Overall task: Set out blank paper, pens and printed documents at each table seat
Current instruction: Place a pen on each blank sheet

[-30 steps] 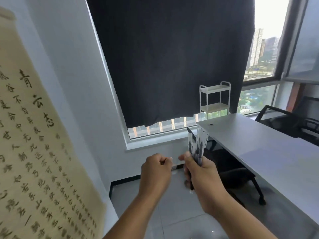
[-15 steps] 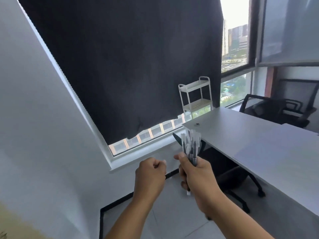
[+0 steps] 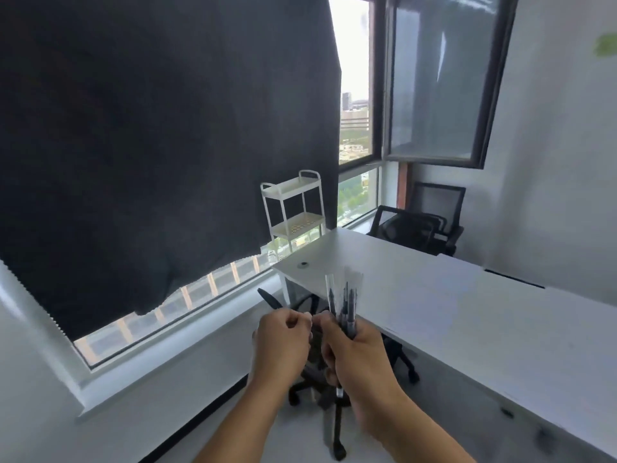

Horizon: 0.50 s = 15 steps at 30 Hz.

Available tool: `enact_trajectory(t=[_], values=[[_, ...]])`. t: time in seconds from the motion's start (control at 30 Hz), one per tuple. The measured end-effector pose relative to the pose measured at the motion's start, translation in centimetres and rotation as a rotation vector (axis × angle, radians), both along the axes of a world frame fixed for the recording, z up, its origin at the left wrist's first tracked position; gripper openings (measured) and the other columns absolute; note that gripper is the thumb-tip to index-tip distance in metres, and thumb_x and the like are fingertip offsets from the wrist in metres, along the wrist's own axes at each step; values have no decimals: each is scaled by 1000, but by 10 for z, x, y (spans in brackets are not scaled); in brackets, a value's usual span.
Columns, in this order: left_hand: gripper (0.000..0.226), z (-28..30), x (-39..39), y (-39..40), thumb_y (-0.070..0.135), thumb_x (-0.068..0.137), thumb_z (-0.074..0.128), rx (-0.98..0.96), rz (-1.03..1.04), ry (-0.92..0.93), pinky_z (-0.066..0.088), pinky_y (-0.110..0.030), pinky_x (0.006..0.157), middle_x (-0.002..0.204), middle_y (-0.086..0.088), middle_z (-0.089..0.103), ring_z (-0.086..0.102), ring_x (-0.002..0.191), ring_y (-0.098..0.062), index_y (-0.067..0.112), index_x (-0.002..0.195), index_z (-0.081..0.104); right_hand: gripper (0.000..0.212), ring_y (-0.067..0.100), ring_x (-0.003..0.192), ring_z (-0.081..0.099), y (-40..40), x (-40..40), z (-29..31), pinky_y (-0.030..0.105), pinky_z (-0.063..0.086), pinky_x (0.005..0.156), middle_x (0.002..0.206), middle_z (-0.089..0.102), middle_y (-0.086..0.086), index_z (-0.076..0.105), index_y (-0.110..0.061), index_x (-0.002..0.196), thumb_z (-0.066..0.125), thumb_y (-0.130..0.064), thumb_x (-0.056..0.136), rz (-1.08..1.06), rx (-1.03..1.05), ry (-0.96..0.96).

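Right hand: right hand (image 3: 359,359) is wrapped round a bundle of pens (image 3: 344,305), fingers curled tight at the lower barrels, tips fanned upward in front of the table edge.
Left hand: left hand (image 3: 282,344) is curled just beside the bundle, fingertips near the pens' base — whether it pinches a single pen I cannot tell, since the knuckles hide it.
Step in hand: probably pulling one pen free of the bundle for the nearest seat.
Doing it well: keep the holding fist firm low on the barrels so the rest do not slide out; draw one pen straight up along its length rather than sideways, which would splay the fan; free it fully before leaning over the table.
Near seat: black office chair (image 3: 320,372) stands under the hands, pushed against the near corner of the table.
Table: white table (image 3: 417,295) runs away to the right; pale sheets (image 3: 434,309) seem to lie on it — too washed out to say whether blank or printed.
Placement: lay the pen beside that paper, parallel to the edge, so it cannot roll off.
Far end: second mesh chair (image 3: 417,225) at the far side, white trolley (image 3: 293,208) by the window, dark blind (image 3: 150,128) behind.
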<state>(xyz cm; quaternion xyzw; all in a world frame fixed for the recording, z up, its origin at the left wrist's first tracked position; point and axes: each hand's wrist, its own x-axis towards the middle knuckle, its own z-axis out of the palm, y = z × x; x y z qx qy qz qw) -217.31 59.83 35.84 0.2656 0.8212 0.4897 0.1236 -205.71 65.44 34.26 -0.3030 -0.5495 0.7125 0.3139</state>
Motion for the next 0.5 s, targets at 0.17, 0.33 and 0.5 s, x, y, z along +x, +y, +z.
enact_trajectory(t=[0.17, 0.33, 0.5], values=[[38, 8, -26, 32, 27, 105, 67, 70, -118, -62, 62, -43, 68, 65, -3, 75, 75, 69, -31, 17, 69, 73, 43, 22, 57, 23, 16, -13, 14, 40, 20, 56, 66, 40, 12, 58, 6, 89, 67, -32, 107, -114, 51, -62], [33, 7, -25, 68, 29, 106, 66, 49, -250, -80, 63, -43, 71, 69, -4, 76, 76, 70, -27, 17, 78, 76, 36, 18, 51, 32, 43, -4, 21, 34, 28, 51, 61, 46, 4, 65, 5, 108, 65, -31, 108, -268, 40, -81], [34, 9, -20, 118, 29, 107, 65, 38, -380, -44, 53, -30, 65, 71, -1, 76, 75, 72, -20, 16, 77, 75, 34, 18, 54, 33, 83, 5, 18, 36, 29, 53, 63, 48, 3, 64, 1, 111, 65, -33, 107, -398, 45, -68]])
